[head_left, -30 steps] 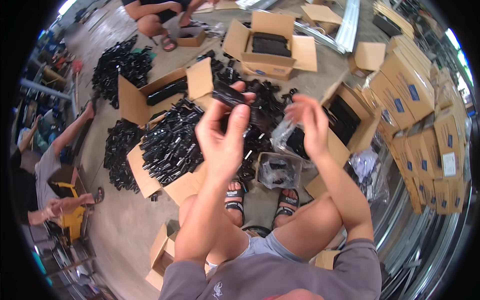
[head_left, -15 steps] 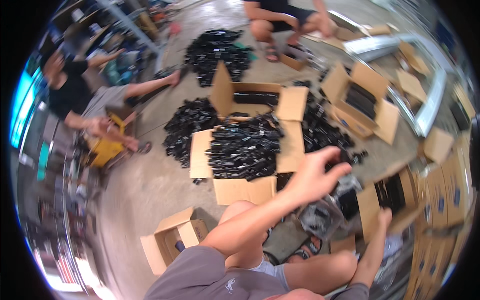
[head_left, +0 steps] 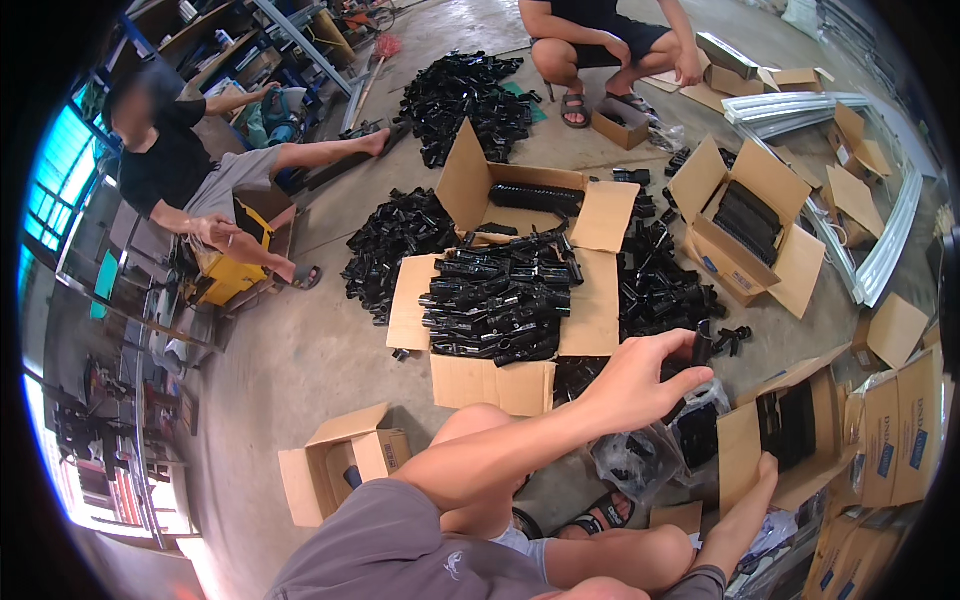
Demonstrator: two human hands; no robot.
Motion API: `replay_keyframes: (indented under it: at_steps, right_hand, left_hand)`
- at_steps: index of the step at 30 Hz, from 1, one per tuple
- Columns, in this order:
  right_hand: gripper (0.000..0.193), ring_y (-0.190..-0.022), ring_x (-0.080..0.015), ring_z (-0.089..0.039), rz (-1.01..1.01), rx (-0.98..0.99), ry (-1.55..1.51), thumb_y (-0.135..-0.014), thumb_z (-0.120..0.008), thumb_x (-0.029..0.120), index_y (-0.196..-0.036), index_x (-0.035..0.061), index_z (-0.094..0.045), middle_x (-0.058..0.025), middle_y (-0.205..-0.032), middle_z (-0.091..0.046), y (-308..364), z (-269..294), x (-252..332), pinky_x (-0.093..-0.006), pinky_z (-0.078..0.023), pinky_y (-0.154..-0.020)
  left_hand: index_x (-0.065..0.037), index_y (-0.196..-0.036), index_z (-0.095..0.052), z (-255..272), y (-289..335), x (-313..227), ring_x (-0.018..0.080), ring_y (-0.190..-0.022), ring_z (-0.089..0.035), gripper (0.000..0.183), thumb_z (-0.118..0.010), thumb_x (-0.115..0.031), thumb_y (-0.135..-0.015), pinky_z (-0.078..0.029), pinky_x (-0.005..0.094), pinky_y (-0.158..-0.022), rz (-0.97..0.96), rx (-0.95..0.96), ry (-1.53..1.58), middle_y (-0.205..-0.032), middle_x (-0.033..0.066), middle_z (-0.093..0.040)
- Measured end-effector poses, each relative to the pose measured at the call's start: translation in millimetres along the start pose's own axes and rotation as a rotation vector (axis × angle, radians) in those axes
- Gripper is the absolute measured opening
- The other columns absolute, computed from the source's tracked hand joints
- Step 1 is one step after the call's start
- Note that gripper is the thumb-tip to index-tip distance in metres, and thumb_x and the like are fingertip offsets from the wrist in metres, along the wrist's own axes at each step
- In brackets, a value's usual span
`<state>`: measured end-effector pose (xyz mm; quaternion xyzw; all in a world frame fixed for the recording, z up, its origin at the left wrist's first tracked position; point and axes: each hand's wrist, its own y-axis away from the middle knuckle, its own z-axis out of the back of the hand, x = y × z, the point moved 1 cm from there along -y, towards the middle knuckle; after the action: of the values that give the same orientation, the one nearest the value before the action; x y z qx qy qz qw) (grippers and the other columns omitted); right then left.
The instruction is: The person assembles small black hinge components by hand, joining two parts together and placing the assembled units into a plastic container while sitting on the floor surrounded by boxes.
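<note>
My left hand (head_left: 640, 378) is stretched out to the right, its fingers and thumb curled round a small black tubular part (head_left: 703, 343). Farther right, my right hand (head_left: 764, 478) grips the near edge of a tilted cardboard box (head_left: 739, 452), which has black parts (head_left: 796, 425) packed in rows inside. The fingers of that hand are partly hidden. In front of me, a heap of black parts (head_left: 495, 300) fills an open carton (head_left: 492, 382) with its flaps folded out. Between my feet and the box lies a clear plastic bag (head_left: 632, 462) with black pieces in it.
More black parts lie in piles (head_left: 465, 105) on the floor. Open cartons (head_left: 745, 262) stand at right and behind; a small carton (head_left: 345, 450) sits at lower left. One person (head_left: 190, 170) sits at left, another (head_left: 600, 50) squats at the back. Metal profiles (head_left: 880, 240) lie far right.
My left hand has shifted slightly down and right, and the black part at its fingertips now shows clearly. My right hand is lower on the box edge. The whole view has shifted a little.
</note>
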<state>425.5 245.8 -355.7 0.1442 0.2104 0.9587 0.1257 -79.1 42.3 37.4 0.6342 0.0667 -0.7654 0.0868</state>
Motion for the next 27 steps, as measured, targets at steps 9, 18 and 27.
replay_keyframes:
  at_steps: [9, 18, 27]
  right_hand:
    - [0.053, -0.114, -0.045, -0.06, 0.046, -0.292, -0.135, -0.095, -0.051, 0.047, -0.11, -0.0008, -0.069, -0.0283, -0.12, -0.064, -13.1, 10.6, -13.9, -0.0481, -0.046, -0.1]
    - [0.027, -0.077, -0.0338, -0.067, -0.22, -0.986, -0.579, -0.1, -0.057, 0.025, -0.098, -0.0003, -0.066, -0.0211, -0.086, -0.069, 292.4, -13.3, -5.4, -0.0418, -0.051, -0.07]
    - [0.061, -0.104, -0.0405, -0.068, -0.83, 0.0, -0.448, -0.082, -0.07, 0.058, -0.102, 0.0003, -0.072, -0.0233, -0.106, -0.072, 400.5, -178.5, -31.4, -0.0485, -0.051, -0.09]
  left_hand:
    - [0.0, -0.125, -0.064, -10.5, -24.2, 1.9, 0.0068, -0.087, -0.06, 0.03, -0.063, -0.013, -0.098, -0.047, 0.0217, -0.074, 0.081, 0.011, 0.017, -0.101, 0.0032, -0.07]
    - [0.006, -0.132, -0.057, -23.6, -4.5, 14.3, 0.0169, -0.106, -0.065, 0.043, -0.063, -0.022, -0.1, -0.049, 0.0295, -0.096, 0.043, -0.023, 0.031, -0.113, 0.0136, -0.069]
    - [0.005, -0.132, -0.058, -37.2, 0.0, 10.9, 0.0151, -0.103, -0.065, 0.04, -0.062, -0.021, -0.101, -0.05, 0.0294, -0.094, -0.016, 0.068, 0.075, -0.112, 0.0128, -0.069]
